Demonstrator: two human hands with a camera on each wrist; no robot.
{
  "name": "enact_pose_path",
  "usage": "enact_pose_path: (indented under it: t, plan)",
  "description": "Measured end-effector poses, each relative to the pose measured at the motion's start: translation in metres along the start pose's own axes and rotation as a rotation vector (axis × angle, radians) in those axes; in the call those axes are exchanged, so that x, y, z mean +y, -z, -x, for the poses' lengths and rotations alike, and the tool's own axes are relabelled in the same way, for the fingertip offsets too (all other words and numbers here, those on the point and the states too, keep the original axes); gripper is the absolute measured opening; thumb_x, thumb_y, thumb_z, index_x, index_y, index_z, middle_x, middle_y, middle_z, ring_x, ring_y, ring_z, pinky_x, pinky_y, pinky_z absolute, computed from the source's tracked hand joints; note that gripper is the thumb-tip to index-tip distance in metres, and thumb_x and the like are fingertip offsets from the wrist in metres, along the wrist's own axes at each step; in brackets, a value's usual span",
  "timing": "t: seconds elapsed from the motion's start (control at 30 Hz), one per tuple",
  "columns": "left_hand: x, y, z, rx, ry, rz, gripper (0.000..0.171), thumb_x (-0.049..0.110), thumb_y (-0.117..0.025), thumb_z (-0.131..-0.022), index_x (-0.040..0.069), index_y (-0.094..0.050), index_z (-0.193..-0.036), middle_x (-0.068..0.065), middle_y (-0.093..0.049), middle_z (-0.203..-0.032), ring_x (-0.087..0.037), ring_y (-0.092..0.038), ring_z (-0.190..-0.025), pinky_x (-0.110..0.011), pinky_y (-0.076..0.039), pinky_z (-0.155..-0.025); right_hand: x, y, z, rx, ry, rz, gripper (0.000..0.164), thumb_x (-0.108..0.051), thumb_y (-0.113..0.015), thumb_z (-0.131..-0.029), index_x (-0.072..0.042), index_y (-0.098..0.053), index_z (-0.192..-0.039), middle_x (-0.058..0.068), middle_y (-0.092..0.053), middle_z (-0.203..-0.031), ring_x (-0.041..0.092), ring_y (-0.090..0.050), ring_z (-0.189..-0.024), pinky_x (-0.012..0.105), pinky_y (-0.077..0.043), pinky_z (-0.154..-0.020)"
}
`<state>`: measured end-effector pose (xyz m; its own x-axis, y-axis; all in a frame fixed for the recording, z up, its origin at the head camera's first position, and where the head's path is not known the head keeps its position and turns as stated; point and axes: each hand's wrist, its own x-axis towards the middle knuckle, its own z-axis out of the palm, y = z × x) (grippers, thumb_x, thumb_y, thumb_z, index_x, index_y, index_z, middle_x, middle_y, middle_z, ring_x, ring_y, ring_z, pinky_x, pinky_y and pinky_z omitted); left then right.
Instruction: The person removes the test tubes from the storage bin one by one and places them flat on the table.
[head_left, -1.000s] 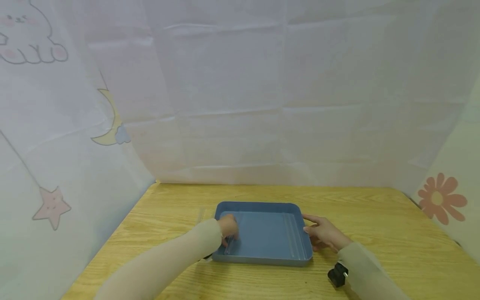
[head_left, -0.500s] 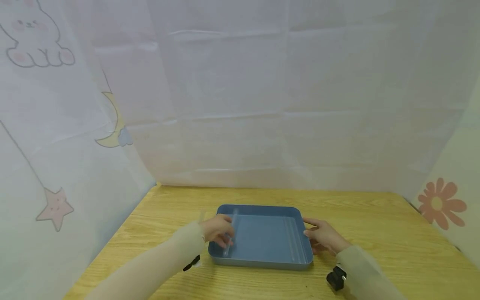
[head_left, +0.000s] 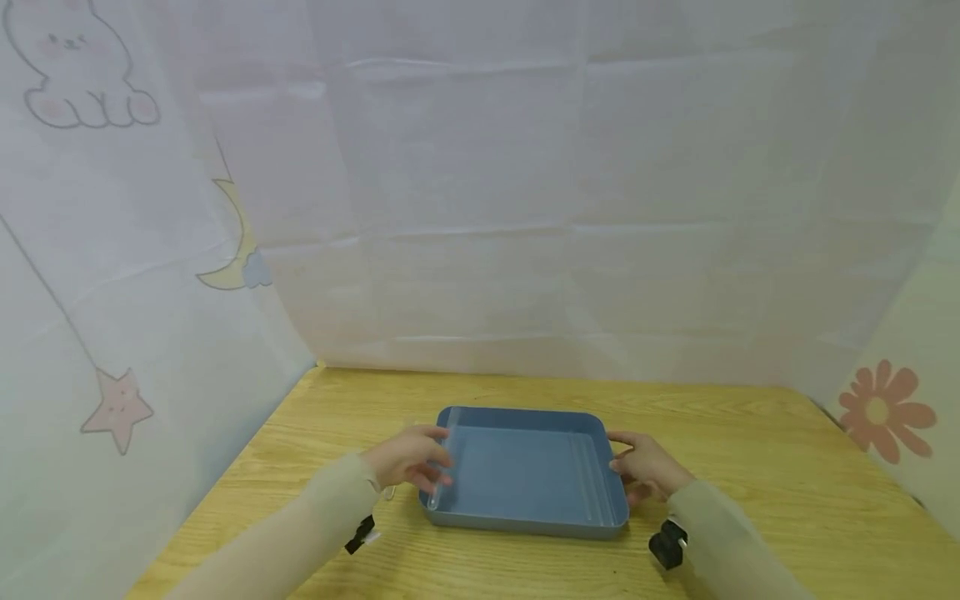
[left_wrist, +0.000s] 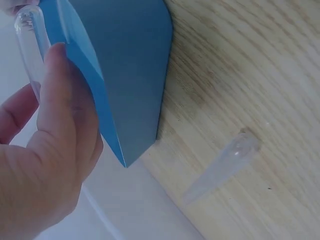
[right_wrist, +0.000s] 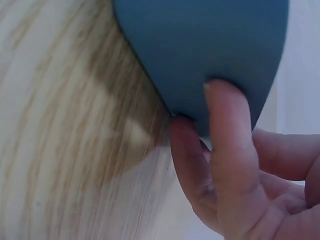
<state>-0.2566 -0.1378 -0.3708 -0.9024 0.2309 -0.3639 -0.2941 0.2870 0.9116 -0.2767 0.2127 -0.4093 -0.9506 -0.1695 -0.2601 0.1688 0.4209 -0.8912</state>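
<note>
Between the thumb and fingers of my left hand (head_left: 411,458) I pinch a clear test tube (left_wrist: 31,47), round-ended and see-through. In the head view this tube stretches along the left side of a shallow blue tray (head_left: 517,529). My right hand (head_left: 648,471) holds the tray's right side, with fingertips (right_wrist: 227,100) against the outer wall and the thumb at the rim. More clear tubes (head_left: 588,479) lie side by side inside the tray, near its right wall. Another clear tube (left_wrist: 225,165) rests on the wooden table, outside the tray, partly hidden behind my left hand in the head view.
The wood-grain table (head_left: 495,567) stretches out on all sides of the tray. A pale hanging sheet (head_left: 562,208) printed with cartoon figures closes off the back and sides. A small black device (head_left: 667,546) is strapped at my right wrist, another black strap (head_left: 360,533) at my left.
My left hand has drawn back leftward, bringing the pinched tube toward the tray's left wall. My right hand stays at the tray's right side.
</note>
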Motion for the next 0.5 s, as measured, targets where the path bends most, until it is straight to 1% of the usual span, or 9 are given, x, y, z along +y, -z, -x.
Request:
enact_pose_path:
  t: [0.2, 0.3, 0.5]
  plan:
    - [-0.005, 0.007, 0.006, -0.008, -0.011, 0.033, 0.067, -0.008, -0.057, -0.088, -0.007, -0.028, -0.148, -0.029, -0.054, -0.121, -0.019, -0.063, -0.064, -0.024, -0.053, -0.05, -0.001, 0.002, -0.001, -0.011, -0.003, 0.005, 0.06, 0.009, -0.05, -0.094, 0.008, -0.025, -0.149, 0.04, -0.048, -0.126, 0.028, -0.067, -0.082, 0.033, -0.053, -0.047]
    - [-0.009, 0.01, 0.009, -0.011, -0.015, 0.043, 0.068, -0.007, -0.058, -0.088, -0.006, -0.028, -0.148, -0.028, -0.054, -0.122, -0.019, -0.063, -0.066, -0.025, -0.053, -0.051, -0.001, 0.002, -0.001, -0.021, -0.004, 0.011, 0.06, 0.009, -0.05, -0.094, 0.008, -0.025, -0.149, 0.04, -0.049, -0.125, 0.028, -0.067, -0.082, 0.032, -0.053, -0.047]
    - [-0.011, 0.015, 0.012, -0.013, -0.025, 0.032, 0.068, -0.004, -0.059, -0.088, -0.005, -0.028, -0.149, -0.027, -0.054, -0.122, -0.019, -0.064, -0.068, -0.027, -0.055, -0.054, 0.0, 0.002, -0.001, -0.024, -0.001, 0.012, 0.059, 0.009, -0.049, -0.095, 0.008, -0.025, -0.149, 0.041, -0.047, -0.127, 0.029, -0.067, -0.084, 0.031, -0.052, -0.046]
